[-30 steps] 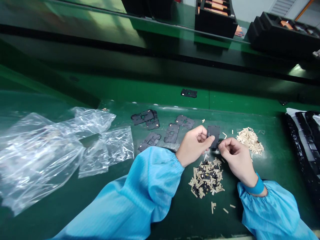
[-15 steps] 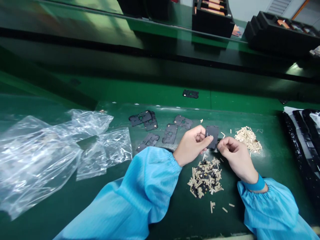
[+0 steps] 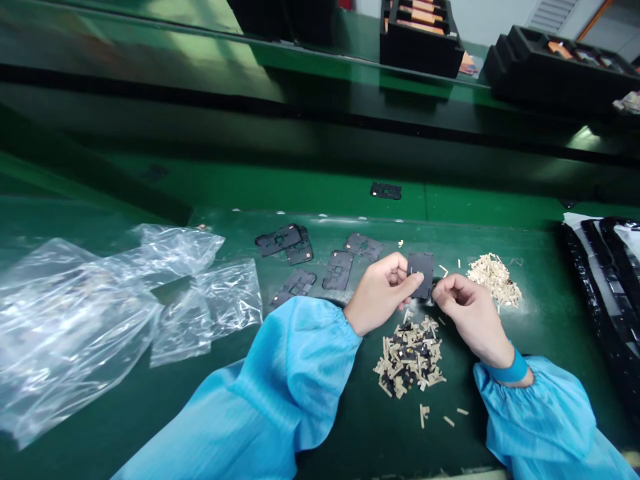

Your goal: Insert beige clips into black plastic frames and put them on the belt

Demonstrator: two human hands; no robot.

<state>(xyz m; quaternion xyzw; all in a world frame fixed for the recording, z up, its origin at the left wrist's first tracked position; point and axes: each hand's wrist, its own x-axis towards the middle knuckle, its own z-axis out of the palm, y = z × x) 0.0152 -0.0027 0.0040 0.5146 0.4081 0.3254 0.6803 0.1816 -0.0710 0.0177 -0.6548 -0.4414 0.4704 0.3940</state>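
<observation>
Right of frame centre, the left hand grips a black plate above a pile of pieces; at the plate's lower right, the right hand is pinched, contents indiscernible.

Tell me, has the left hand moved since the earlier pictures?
No, not noticeably: judged against the mixed pile of small pieces, the left hand keeps its place; the whole view shifts slightly.
</observation>
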